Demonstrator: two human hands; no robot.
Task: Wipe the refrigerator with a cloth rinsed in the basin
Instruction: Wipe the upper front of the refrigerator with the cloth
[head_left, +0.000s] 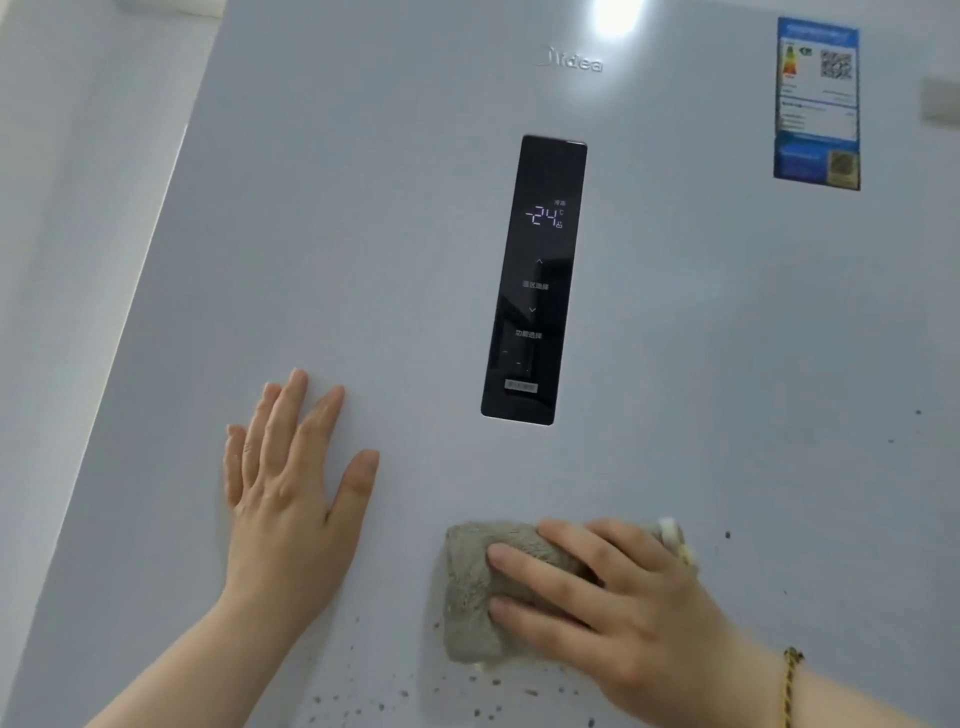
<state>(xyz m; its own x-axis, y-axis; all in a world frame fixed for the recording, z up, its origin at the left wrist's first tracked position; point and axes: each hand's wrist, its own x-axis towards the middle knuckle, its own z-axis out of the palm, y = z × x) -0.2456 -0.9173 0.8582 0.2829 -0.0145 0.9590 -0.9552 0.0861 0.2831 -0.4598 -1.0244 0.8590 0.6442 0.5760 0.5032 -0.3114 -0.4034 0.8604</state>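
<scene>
Your left hand (291, 483) lies flat and open, palm pressed forward, fingers spread and pointing up, thumb angled out to the right. Its bare forearm rises from the lower left. Your right hand (618, 603) reaches in from the lower right, palm down, fingers pointing left and slightly curled, pressing on a cloth (478, 587). A braided band (790, 686) circles your right wrist.

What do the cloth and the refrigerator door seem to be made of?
The cloth looks like grey fluffy microfibre or terry: its surface is fuzzy and matte. The refrigerator door looks like smooth painted metal or glass with a soft gloss: a lamp reflects near the top. I cannot say which.
</scene>
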